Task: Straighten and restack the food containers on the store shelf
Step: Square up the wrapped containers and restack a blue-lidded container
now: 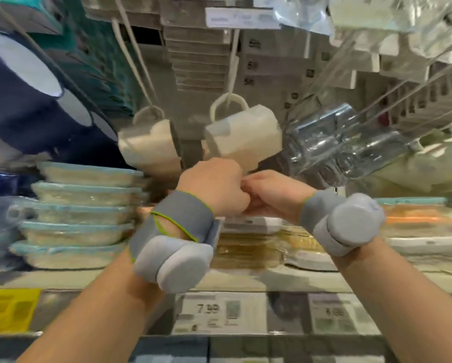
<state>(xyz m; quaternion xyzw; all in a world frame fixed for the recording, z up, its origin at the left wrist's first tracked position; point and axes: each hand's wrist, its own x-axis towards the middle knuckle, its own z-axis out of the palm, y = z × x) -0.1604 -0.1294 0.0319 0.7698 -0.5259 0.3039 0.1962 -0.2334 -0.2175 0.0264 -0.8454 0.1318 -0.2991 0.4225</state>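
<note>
My left hand (214, 188) and my right hand (273, 196) meet knuckle to fingertip at the centre of the shelf, both with fingers curled closed. I see nothing inside either hand, and the motion blur hides what their fingers touch. Directly under them sits a middle stack of clear food containers (248, 247) with a white label on top and yellowish contents. At the left stands a tall, slightly uneven stack of blue-rimmed containers (80, 214). Another stack of containers (421, 226), with orange contents, is at the right.
Two white packages (243, 136) hang on cords just above my hands, with clear plastic packs (332, 142) on hooks to the right. Dark blue round items (23, 95) fill the upper left. Price tags (219, 313) line the shelf's front edge (285, 280).
</note>
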